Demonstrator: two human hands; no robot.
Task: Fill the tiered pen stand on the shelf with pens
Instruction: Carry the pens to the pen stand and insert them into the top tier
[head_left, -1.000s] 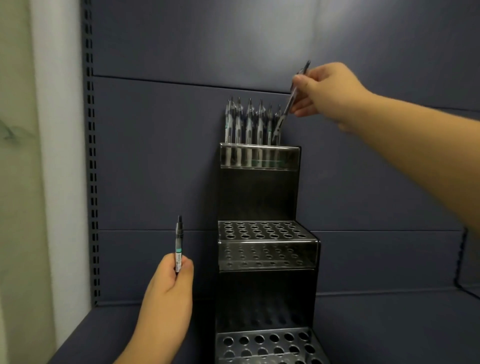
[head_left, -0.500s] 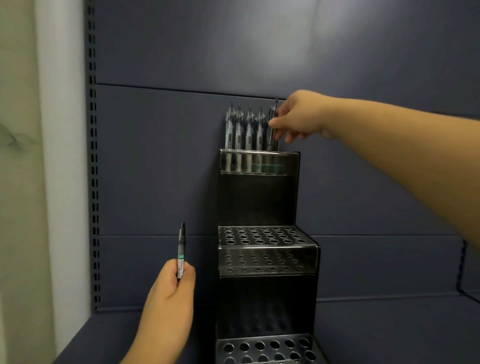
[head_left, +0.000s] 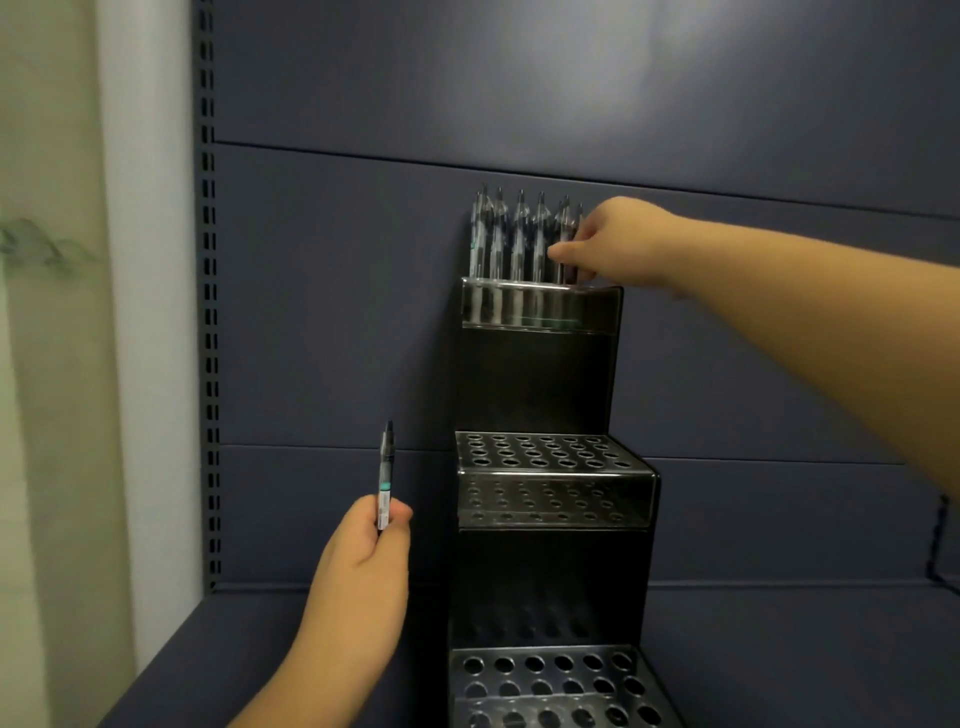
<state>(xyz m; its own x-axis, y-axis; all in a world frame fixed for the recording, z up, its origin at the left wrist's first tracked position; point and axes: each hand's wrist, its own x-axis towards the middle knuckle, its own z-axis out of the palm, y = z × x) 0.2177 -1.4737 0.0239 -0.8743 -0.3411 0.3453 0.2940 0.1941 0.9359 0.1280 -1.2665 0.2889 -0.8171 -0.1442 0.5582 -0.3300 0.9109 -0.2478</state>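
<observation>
- My left hand (head_left: 358, 577) pinches one slim clear-barrelled pen (head_left: 385, 475) upright, left of the stand.
- The black tiered pen stand (head_left: 550, 571) sits on the blue shelf (head_left: 779, 649); glossy tiers punched with round holes.
- My right hand (head_left: 618, 244) grips the rightmost pen in the top-tier row of pens (head_left: 519, 239).

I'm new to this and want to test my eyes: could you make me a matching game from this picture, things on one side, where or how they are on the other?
Things:
1. left hand
2. right hand
3. top tier
4. middle tier

States:
A. holes all bare
B. carries a row of upright pens
C. holds one pen upright, beside the stand
D. fingers on the rightmost pen in the row

Pairs: 1-C, 2-D, 3-B, 4-A
</observation>
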